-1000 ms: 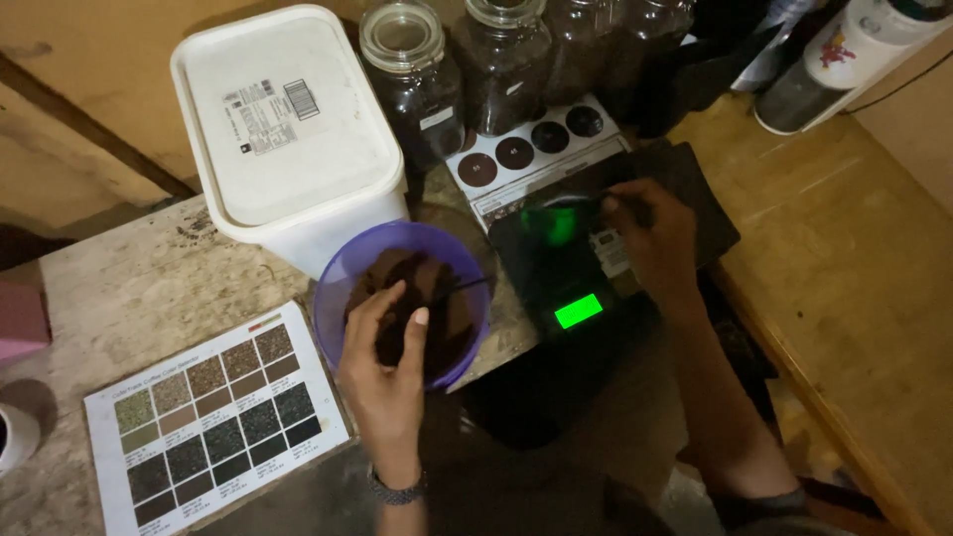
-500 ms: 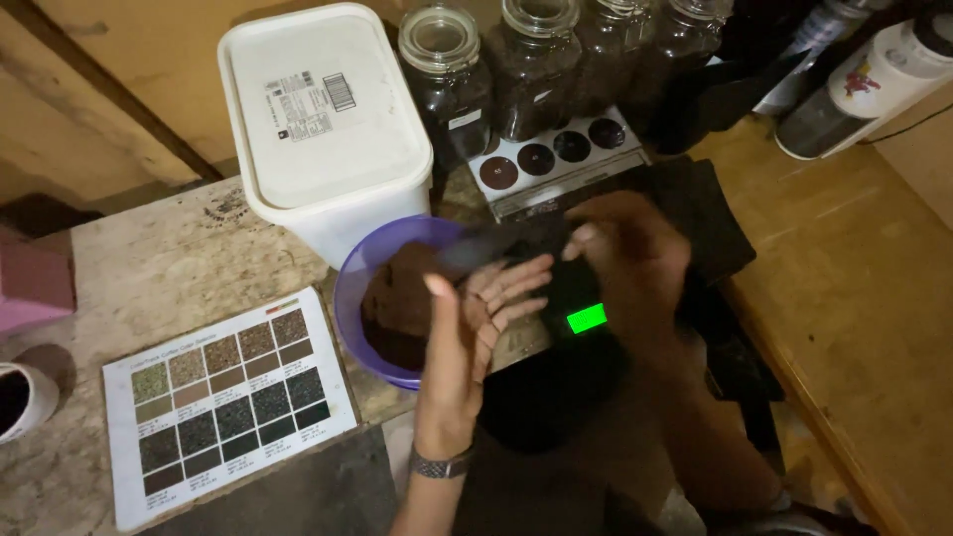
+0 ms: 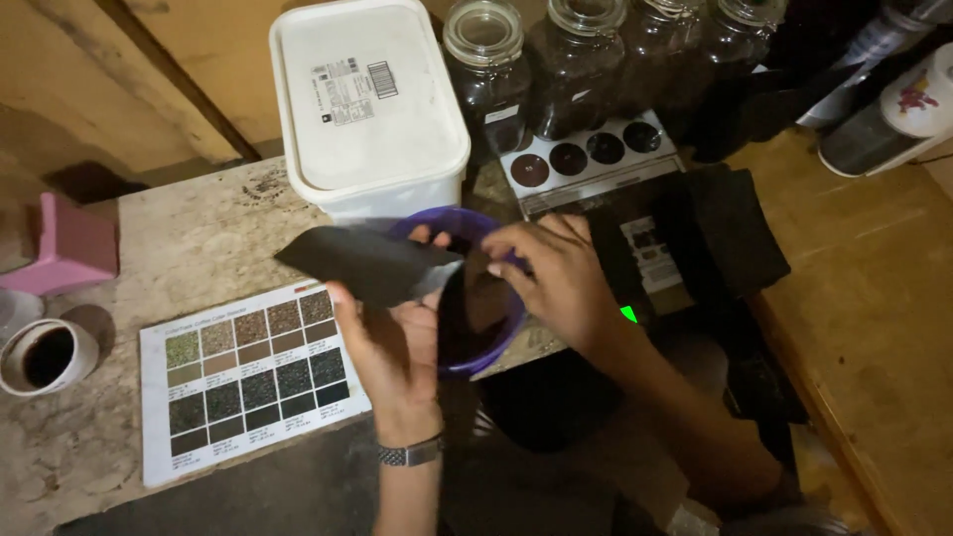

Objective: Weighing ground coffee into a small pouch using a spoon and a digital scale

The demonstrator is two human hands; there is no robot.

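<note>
The left hand (image 3: pixel 392 342) pinches a black bag (image 3: pixel 362 260) by its lower edge, holding it tilted over the purple bowl (image 3: pixel 483 337) near the centre of the counter (image 3: pixel 189 223). The right hand (image 3: pixel 556 278) grips the bag's open end at 3 o'clock, fingers curled over the bowl's rim. A white lidded tub (image 3: pixel 367 104) stands at 12 o'clock of the bowl, a colour chart card (image 3: pixel 248 372) lies at 8 o'clock, and a cup (image 3: pixel 45 355) sits further out at 9 o'clock.

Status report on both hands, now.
Left hand holds black pouch. Right hand at purple bowl rim. White tub behind, clear of them.
</note>
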